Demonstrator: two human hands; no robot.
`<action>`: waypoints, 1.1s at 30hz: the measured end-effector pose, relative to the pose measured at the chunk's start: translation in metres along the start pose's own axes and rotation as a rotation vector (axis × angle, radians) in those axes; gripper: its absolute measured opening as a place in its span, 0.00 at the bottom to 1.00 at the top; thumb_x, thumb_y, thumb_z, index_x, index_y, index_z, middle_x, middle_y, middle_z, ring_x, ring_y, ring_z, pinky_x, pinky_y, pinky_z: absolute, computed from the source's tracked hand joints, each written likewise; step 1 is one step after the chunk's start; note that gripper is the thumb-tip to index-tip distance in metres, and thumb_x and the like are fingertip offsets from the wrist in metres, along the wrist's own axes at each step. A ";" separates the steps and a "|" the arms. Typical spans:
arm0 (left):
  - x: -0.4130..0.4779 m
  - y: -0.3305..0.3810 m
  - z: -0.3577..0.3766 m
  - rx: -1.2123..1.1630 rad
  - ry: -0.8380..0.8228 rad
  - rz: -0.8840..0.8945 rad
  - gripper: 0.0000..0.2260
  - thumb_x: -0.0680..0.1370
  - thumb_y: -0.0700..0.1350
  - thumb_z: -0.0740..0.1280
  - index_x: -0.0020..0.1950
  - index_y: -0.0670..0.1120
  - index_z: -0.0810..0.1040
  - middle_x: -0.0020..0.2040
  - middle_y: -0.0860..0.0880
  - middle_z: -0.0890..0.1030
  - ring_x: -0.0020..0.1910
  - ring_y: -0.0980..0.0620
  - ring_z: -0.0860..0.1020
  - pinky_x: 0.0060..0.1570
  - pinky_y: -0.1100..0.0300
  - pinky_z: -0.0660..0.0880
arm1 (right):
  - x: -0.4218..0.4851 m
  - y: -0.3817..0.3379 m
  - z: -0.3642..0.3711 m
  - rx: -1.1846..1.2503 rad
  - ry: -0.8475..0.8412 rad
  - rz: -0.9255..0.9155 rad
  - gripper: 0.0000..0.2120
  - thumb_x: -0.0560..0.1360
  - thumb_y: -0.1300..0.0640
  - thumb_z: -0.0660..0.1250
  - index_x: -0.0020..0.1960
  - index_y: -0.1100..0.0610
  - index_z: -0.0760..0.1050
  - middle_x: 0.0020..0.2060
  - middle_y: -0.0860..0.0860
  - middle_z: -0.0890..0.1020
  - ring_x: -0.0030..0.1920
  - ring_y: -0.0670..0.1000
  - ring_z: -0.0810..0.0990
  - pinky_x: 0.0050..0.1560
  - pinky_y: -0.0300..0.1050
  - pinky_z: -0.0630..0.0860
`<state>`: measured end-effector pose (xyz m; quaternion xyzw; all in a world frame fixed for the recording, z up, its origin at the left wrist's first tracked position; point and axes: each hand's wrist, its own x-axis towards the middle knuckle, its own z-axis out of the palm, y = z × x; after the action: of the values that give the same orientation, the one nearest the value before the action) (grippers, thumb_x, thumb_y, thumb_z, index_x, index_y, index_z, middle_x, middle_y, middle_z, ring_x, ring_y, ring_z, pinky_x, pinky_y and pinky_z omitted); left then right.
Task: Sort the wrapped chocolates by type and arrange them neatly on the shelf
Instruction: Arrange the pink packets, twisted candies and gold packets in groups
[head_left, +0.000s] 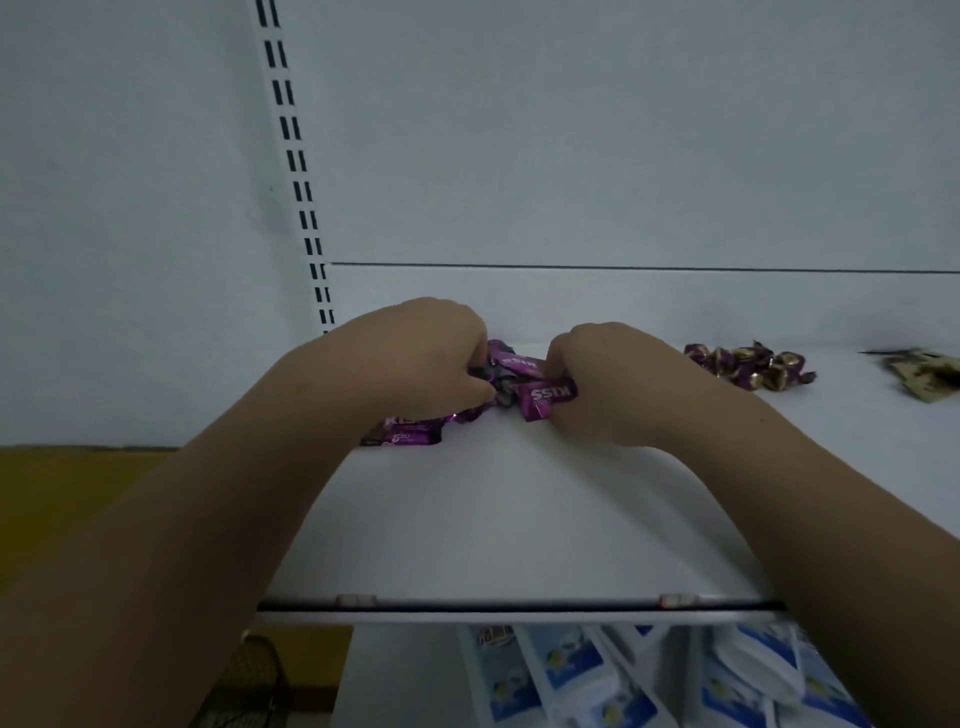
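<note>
left hand (421, 358): fingers curled, gripping the purple chocolates (511, 364) toward the back left of the shelf (519, 519).
right hand (608, 384): pinches a kiss piece (550, 399), just beside the left hand.
purple chocolates: bunched between the two hands; more lie under the left wrist.
gold chocolates (748, 366): small heap to the right, apart from the hands.
below the shelf: blue-white packs (571, 675).
</note>
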<state>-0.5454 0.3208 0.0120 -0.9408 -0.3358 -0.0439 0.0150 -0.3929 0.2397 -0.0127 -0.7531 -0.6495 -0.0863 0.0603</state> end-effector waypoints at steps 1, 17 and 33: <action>0.001 -0.002 0.000 0.006 -0.001 0.009 0.16 0.75 0.52 0.65 0.53 0.42 0.79 0.50 0.42 0.80 0.49 0.44 0.78 0.48 0.52 0.75 | -0.001 0.000 0.000 0.008 0.002 -0.005 0.14 0.71 0.50 0.65 0.52 0.56 0.78 0.45 0.53 0.80 0.46 0.56 0.79 0.46 0.49 0.78; 0.022 -0.028 0.025 -0.374 -0.251 -0.057 0.31 0.67 0.72 0.62 0.64 0.57 0.68 0.61 0.56 0.75 0.59 0.54 0.75 0.63 0.53 0.70 | 0.026 0.001 0.009 0.432 -0.294 -0.277 0.36 0.69 0.45 0.67 0.73 0.45 0.57 0.69 0.48 0.66 0.71 0.50 0.62 0.69 0.48 0.63; 0.005 0.031 0.040 -0.519 -0.156 0.091 0.27 0.65 0.70 0.64 0.55 0.53 0.75 0.50 0.53 0.81 0.49 0.53 0.80 0.51 0.50 0.78 | -0.023 0.023 -0.025 0.319 -0.542 -0.148 0.19 0.69 0.44 0.71 0.55 0.48 0.68 0.48 0.46 0.76 0.47 0.48 0.78 0.50 0.44 0.76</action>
<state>-0.5184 0.3023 -0.0270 -0.9278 -0.2708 -0.0554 -0.2505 -0.3746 0.2086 0.0069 -0.6806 -0.7001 0.2161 -0.0039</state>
